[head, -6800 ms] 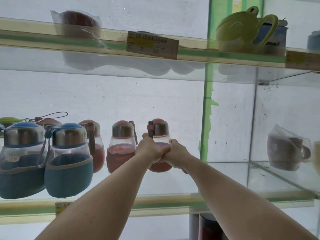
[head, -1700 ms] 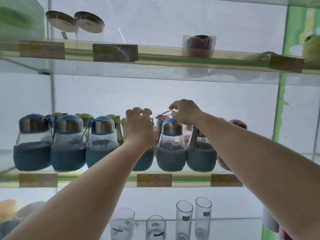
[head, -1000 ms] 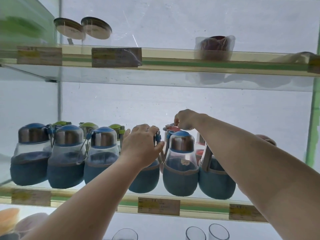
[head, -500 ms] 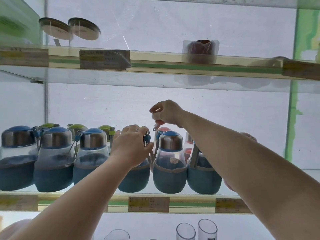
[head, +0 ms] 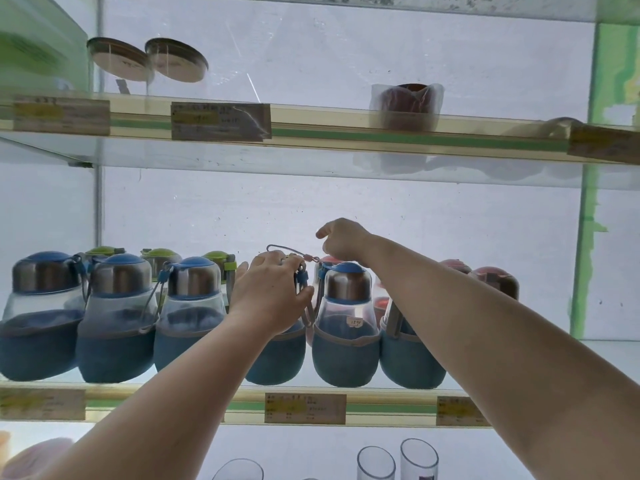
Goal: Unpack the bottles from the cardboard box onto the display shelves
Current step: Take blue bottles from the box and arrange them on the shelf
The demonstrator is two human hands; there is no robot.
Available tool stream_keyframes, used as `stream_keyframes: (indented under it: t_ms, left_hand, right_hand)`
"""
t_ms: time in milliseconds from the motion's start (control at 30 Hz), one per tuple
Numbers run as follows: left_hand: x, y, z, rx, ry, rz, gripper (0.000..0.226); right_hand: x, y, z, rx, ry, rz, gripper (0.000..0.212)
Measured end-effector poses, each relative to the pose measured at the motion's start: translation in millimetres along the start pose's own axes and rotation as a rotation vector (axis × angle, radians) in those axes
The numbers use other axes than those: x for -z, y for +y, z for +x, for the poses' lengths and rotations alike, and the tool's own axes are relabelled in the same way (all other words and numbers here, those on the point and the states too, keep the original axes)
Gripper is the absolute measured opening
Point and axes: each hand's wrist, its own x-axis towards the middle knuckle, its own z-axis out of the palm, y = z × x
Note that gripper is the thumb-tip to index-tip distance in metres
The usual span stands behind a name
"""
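Note:
Several blue-sleeved bottles with steel collars stand in a front row on the glass display shelf. My left hand grips the cap of one blue bottle, hiding its top. Just above it runs that bottle's thin carry cord, a loop whose clasp end my right hand pinches. Directly right stands another blue bottle with a price sticker. Green-capped bottles and red-capped bottles stand in the row behind. The cardboard box is out of view.
The upper shelf carries a plastic-wrapped dark cup and two wood-lidded glass jars. Clear drinking glasses stand on the shelf below. A green post bounds the bay on the right, with bare glass beside the red bottles.
My right hand has drawn the cord loop up and out over my left hand. My left hand stays on the same bottle's cap. The view has shifted slightly.

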Motion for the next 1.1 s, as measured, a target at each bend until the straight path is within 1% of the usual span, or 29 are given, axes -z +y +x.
stream_keyframes:
  t_ms: [100,167,300,433,500,533,567,600,633,767,867,933,1033,1100]
  left_hand:
    - [-0.5,-0.4,0.0,-0.002,0.002,0.000,0.050]
    - [-1.3,-1.1,0.0,-0.004,0.001,-0.002,0.050]
    - [-1.3,-1.2,0.4,-0.005,0.006,-0.007,0.049]
    - [-0.3,-1.0,0.1,-0.009,-0.003,-0.003,0.048]
    - [0.1,-1.3,0.4,-0.007,-0.013,0.003,0.049]
    - [0.3,-1.3,0.4,-0.006,-0.018,0.004,0.050]
    - [0.5,-1.2,0.2,-0.005,-0.021,0.005,0.050]
    - [0.8,-1.1,0.2,-0.003,-0.023,0.004,0.050]
    - [1.0,-1.1,0.1,-0.002,-0.025,0.003,0.050]
    - [0.3,-0.8,-0.1,0.001,-0.028,0.001,0.051]
    - [1.4,-0.1,-0.4,0.003,-0.034,0.009,0.049]
    - [3.2,1.0,-0.9,0.004,-0.043,0.014,0.047]
    - [5.7,1.2,-0.8,0.001,-0.066,0.015,0.049]
    - [7.3,-0.1,-0.1,-0.001,-0.106,0.032,0.059]
  right_hand:
    - [-3.4,0.5,2.0,-0.013,-0.127,-0.058,0.038]
    - [-7.1,0.4,7.8,-0.005,-0.188,-0.061,0.043]
    - [-9.5,-1.6,15.4,0.029,-0.230,-0.047,0.052]
    - [-6.8,-4.1,12.5,0.069,-0.238,-0.083,0.042]
    - [-6.1,-5.4,9.6,0.049,-0.283,-0.125,0.041]
    - [-6.3,-4.7,10.1,0.035,-0.313,-0.139,0.037]
    - [-6.5,-3.3,11.7,0.026,-0.333,-0.149,0.028]
    - [-6.8,-2.2,12.6,0.019,-0.335,-0.149,0.021]
    - [-6.9,-0.3,13.0,0.015,-0.327,-0.126,0.019]
    - [-2.6,4.9,6.3,-0.012,-0.364,0.038,0.038]
    - [3.7,7.5,-2.3,0.020,-0.245,0.232,0.041]
    - [10.7,12.9,-9.2,0.006,-0.179,0.271,0.040]
    - [28.1,21.7,-26.9,-0.005,-0.124,0.191,0.042]
    - [42.6,30.4,-40.5,-0.002,-0.110,0.041,0.045]
